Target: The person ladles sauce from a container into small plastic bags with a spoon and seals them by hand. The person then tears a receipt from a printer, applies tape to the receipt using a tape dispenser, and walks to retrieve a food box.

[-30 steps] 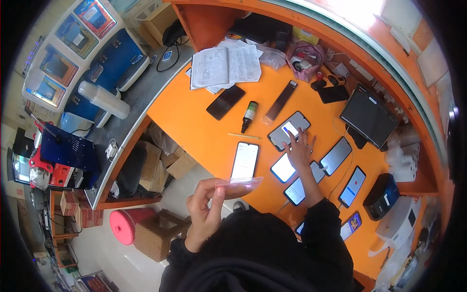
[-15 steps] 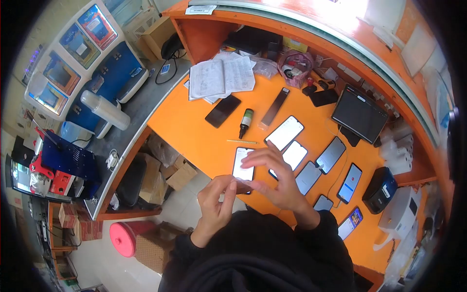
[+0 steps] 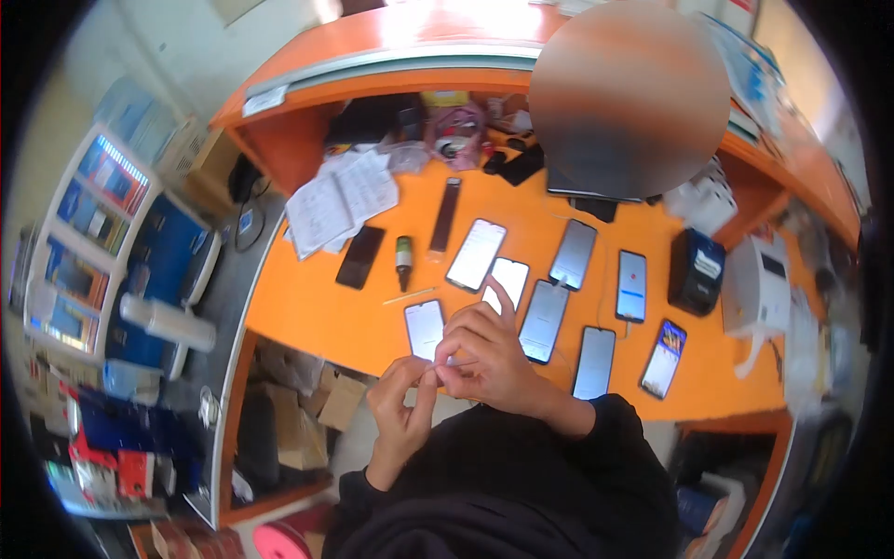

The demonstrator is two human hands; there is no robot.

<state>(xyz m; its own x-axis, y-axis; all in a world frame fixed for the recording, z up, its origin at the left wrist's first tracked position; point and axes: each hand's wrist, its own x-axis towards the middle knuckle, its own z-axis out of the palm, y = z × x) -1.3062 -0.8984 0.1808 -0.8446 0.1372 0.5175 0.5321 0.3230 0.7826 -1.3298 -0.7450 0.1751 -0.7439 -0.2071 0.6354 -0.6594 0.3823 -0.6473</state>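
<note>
My left hand [image 3: 399,410] and my right hand [image 3: 494,359] meet at the front edge of the orange desk [image 3: 312,303]. Both pinch a small clear plastic bag, mostly hidden by the fingers. Just beyond them lies a lit phone [image 3: 426,326]. Another bright phone [image 3: 477,253] and a second one [image 3: 506,282], partly behind my right hand, lie further off. To the right are several more phones, among them one with a blue screen [image 3: 631,284] and one with a colourful screen [image 3: 664,358].
An open notebook [image 3: 326,207], a dark phone [image 3: 360,257], a small bottle [image 3: 403,261] and a long strip-like box [image 3: 445,219] lie at the left. A black device [image 3: 697,270] and a white machine [image 3: 759,284] stand at the right. A blurred round patch covers the upper right.
My right hand has left the phones and come to the plastic bag beside my left hand. The camera view has turned, shifting the desk and its contents.
</note>
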